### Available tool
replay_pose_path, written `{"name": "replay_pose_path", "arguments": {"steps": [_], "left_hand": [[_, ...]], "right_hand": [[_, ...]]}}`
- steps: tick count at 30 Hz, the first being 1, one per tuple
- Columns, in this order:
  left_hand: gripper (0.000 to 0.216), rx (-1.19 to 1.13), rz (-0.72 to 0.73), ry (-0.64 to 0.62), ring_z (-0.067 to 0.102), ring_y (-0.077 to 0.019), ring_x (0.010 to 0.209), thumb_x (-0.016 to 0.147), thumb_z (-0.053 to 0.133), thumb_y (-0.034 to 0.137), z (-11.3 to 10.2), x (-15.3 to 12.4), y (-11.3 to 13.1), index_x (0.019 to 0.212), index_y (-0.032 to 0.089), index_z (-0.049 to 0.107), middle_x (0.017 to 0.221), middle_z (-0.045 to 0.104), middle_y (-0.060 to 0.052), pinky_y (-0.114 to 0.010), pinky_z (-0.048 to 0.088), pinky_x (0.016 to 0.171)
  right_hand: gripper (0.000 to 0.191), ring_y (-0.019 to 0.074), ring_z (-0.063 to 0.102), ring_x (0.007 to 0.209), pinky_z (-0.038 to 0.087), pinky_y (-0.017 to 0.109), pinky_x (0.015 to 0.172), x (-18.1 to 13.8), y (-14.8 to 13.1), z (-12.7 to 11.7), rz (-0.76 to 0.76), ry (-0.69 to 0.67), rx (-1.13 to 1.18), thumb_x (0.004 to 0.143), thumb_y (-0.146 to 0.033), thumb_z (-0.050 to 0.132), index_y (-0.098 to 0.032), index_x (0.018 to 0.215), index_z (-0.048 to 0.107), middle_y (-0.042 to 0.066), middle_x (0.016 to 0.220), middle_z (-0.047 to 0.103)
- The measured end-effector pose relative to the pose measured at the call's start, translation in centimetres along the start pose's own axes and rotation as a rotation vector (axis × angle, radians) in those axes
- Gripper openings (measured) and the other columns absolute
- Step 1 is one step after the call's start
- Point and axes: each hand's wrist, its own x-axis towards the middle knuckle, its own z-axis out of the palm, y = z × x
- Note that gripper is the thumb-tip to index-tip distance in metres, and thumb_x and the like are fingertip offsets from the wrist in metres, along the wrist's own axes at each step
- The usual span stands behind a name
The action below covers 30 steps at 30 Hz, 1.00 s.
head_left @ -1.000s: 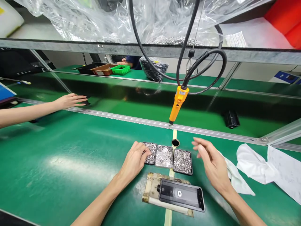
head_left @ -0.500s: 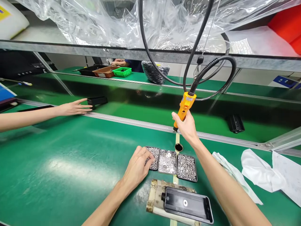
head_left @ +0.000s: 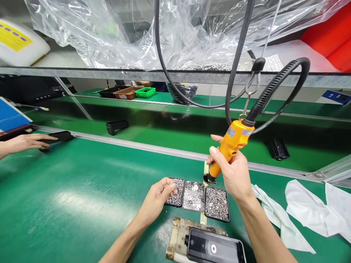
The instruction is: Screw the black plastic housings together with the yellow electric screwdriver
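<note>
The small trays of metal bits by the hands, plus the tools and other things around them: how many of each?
Small trays: 3
Orange screwdriver: 1
Black phone-like part: 1
White cloths: 2
Total: 7

Light: bright, even, from overhead.
Glare: a white sheen on the green table (head_left: 82,197) — and sparkle on the plastic sheeting (head_left: 115,33).
Shadows: soft, faint.
Edges: wide-angle bending — rails curve.
Focus: sharp centre, softer far back.
</note>
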Motion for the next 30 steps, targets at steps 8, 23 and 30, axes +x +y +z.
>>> {"name": "replay_pose_path", "arguments": {"steps": [8, 23, 30], "left_hand": [[0.036, -0.562, -0.176, -0.098, 0.034, -0.0076, 0.059, 0.088, 0.076, 0.047, 2.9, -1.3, 1.9, 0.082, 0.013, 0.065, 0.065, 0.049, 0.003, -0.020, 0.027, 0.056], [0.006, -0.203, 0.101, -0.022, 0.067, -0.0145, 0.081, 0.088, 0.075, 0.024, 4.4, -3.5, 1.2, 0.085, 0.019, 0.074, 0.086, 0.074, -0.002, -0.023, 0.050, 0.075], [0.009, -0.128, 0.195, 0.015, 0.066, -0.0126, 0.080, 0.090, 0.071, 0.016, 4.7, -3.8, 1.1, 0.097, 0.021, 0.072, 0.085, 0.072, 0.002, -0.023, 0.051, 0.076]], "right_hand": [[0.026, 0.0087, 0.046, 0.046, 0.045, 0.023, 0.046, -2.3, -3.3, 1.0, -0.023, -0.028, 0.373, 0.096, -0.032, 0.064, -0.023, 0.120, 0.060, -0.008, 0.058, 0.047], [0.014, 0.0047, 0.029, 0.038, 0.036, 0.017, 0.037, -4.8, -3.2, 3.1, -0.018, -0.153, 0.564, 0.102, -0.033, 0.053, -0.023, 0.102, 0.063, -0.011, 0.052, 0.036], [0.014, 0.0051, 0.027, 0.037, 0.036, 0.018, 0.037, -5.2, -3.2, 3.3, -0.044, -0.142, 0.531, 0.102, -0.032, 0.052, -0.023, 0.101, 0.062, -0.010, 0.051, 0.037]]}}
